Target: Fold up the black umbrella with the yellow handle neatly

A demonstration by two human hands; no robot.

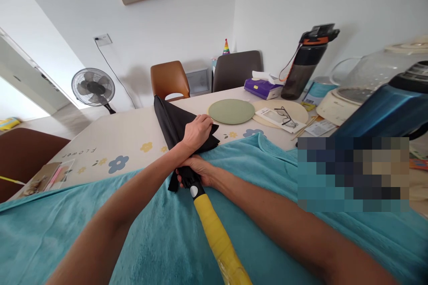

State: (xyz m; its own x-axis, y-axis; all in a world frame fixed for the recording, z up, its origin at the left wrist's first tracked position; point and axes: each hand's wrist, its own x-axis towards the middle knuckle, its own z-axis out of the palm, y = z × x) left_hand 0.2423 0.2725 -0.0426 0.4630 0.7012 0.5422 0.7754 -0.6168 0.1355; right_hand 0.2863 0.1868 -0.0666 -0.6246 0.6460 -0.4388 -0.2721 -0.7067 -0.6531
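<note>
A black umbrella [167, 120] with a yellow-wrapped handle [214, 231] lies lengthwise in front of me, its canopy folded but loose. My right hand [200, 170] is wrapped round the umbrella's lower end, just above the silver button on the handle. Farther up, my left hand [198, 132] is closed on the black canopy fabric at its right side, where a loose flap fans out. A short black strap hangs beside my right hand. Beneath the handle spreads a teal blanket [154, 240], which covers the near part of the table.
On the table [110, 133] lie a green round mat [232, 111] and eyeglasses [285, 116] on papers. A purple tissue pack [262, 88], a dark bottle [302, 67], a glass kettle [368, 71] and a blue bottle [377, 102] stand right. A fan [93, 87] and chairs surround the table.
</note>
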